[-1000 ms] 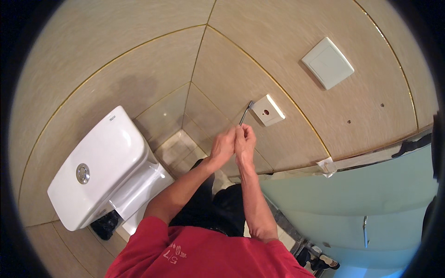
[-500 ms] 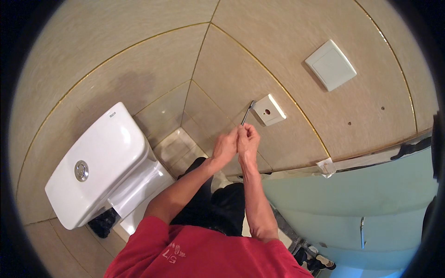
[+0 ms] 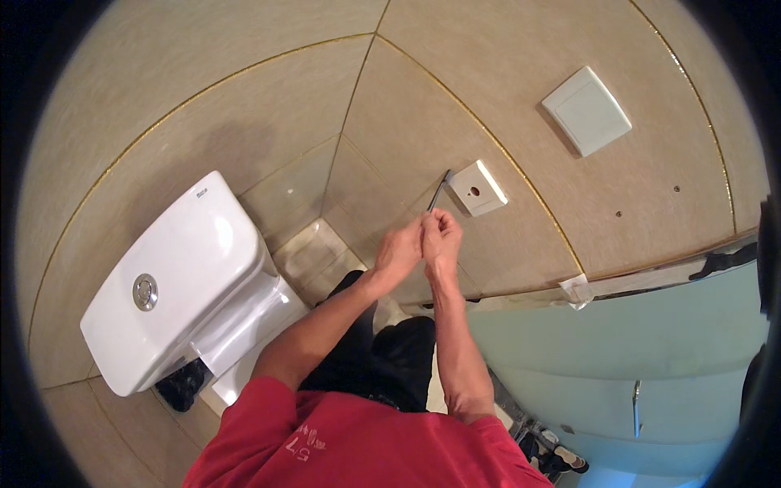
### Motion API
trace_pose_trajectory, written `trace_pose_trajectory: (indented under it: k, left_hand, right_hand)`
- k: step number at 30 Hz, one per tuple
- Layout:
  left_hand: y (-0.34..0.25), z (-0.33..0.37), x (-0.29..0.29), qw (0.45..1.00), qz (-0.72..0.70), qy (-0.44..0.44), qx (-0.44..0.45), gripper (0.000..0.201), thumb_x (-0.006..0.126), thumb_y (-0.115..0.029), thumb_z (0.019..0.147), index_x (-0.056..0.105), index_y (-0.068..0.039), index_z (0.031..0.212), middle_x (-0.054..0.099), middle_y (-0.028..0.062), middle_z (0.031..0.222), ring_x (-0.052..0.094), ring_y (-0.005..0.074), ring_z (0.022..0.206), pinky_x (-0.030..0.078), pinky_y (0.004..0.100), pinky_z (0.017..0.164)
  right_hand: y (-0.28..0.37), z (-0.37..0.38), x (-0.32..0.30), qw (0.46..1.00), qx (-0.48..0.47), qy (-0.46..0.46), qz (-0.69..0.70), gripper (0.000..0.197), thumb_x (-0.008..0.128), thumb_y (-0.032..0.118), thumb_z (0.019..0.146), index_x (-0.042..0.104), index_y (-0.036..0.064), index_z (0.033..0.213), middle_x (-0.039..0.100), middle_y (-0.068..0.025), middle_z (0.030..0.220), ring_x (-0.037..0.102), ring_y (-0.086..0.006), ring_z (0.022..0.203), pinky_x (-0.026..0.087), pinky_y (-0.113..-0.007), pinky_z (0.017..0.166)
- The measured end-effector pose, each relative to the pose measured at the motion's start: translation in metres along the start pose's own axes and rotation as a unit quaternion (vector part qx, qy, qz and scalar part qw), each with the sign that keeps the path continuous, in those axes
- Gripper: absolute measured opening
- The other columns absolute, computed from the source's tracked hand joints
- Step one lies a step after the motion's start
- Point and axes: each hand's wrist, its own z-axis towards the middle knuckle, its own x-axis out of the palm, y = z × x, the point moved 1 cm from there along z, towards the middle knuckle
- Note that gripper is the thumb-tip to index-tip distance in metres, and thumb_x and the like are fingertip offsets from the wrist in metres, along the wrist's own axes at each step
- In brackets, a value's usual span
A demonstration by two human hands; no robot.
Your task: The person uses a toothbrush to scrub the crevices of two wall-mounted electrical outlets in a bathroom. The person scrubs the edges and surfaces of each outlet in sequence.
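Wall point(image 3: 504, 65), beige tile w/ gold seams, is filling the upper view, two faces meeting at a corner. Frosted glass panel point(image 3: 561, 350) is running along lower R. White toilet point(image 3: 195, 252) is standing on my L. I'm wearing a red shirt point(image 3: 358, 447). Larger white plate point(image 3: 587, 111) is sitting high on the R-side wall. R hand point(image 3: 442, 240): narrow, fingers curled; I'm pinching the low end of a thin dark rod point(image 3: 438, 193). L hand point(image 3: 400, 248): also narrow, pressing against R; tips hidden, so can't tell if it's gripping too. Smaller white plate point(image 3: 488, 201), w/ dark round opening, is sitting lower, just beyond my hands. Rod is slanting up to its L corner; contact unclear. Flush button point(image 3: 145, 292), round metal, is topping the tank. Two tiny dark holes point(image 3: 619, 214) are showing in tile, R of plates.
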Motion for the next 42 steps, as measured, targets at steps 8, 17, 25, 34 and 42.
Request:
trace_pose_trajectory:
  k: [8,17,25,34,42]
  left_hand:
    - [-0.010,0.014,-0.002,0.999,-0.014,-0.017,0.033,0.016,0.053,-0.012,0.087,0.056,-0.001,0.098,0.057,0.0277,0.074,0.059,0.0458,0.074,0.046,0.0488,0.055]
    - [-0.008,0.012,-0.001,1.000,0.016,-0.010,0.003,0.014,0.051,-0.012,0.089,0.057,0.000,0.092,0.056,0.0279,0.072,0.057,0.0466,0.071,0.044,0.0481,0.052]
    - [0.002,-0.007,0.010,0.999,-0.037,-0.026,-0.013,0.015,0.050,-0.012,0.090,0.056,0.001,0.096,0.055,0.0284,0.074,0.057,0.0462,0.073,0.045,0.0462,0.053]
    - [-0.015,0.003,0.008,1.000,-0.004,-0.017,-0.003,0.020,0.052,-0.014,0.090,0.057,-0.003,0.106,0.057,0.0261,0.075,0.058,0.0446,0.071,0.045,0.0468,0.054]
    - [-0.003,-0.021,0.027,0.999,-0.022,-0.027,0.005,0.018,0.056,-0.014,0.088,0.057,-0.003,0.102,0.057,0.0234,0.068,0.058,0.0427,0.065,0.046,0.0436,0.050]
  right_hand:
    - [0.032,0.004,0.000,0.999,0.004,-0.002,0.042,0.012,0.057,0.009,0.087,0.061,-0.0022,0.086,0.056,0.0020,0.073,0.048,-0.0051,0.065,0.040,-0.022,0.057]
    - [0.032,0.007,-0.002,0.997,-0.016,0.036,0.070,0.012,0.059,0.011,0.089,0.060,0.0012,0.082,0.055,0.0038,0.068,0.044,-0.0030,0.057,0.034,-0.020,0.051]
    - [-0.010,-0.005,-0.004,0.999,0.032,0.004,-0.033,0.011,0.059,0.010,0.087,0.061,0.0006,0.083,0.056,0.0034,0.071,0.047,-0.0036,0.062,0.037,-0.019,0.054]
    - [0.031,-0.002,-0.015,0.998,0.007,0.035,0.049,0.014,0.058,0.011,0.087,0.062,-0.0030,0.086,0.059,-0.0003,0.075,0.051,-0.0071,0.068,0.042,-0.024,0.060]
    - [0.025,-0.025,-0.028,0.995,0.040,0.013,0.095,0.013,0.057,0.010,0.089,0.062,-0.0020,0.090,0.061,0.0001,0.079,0.052,-0.0056,0.070,0.043,-0.021,0.061]
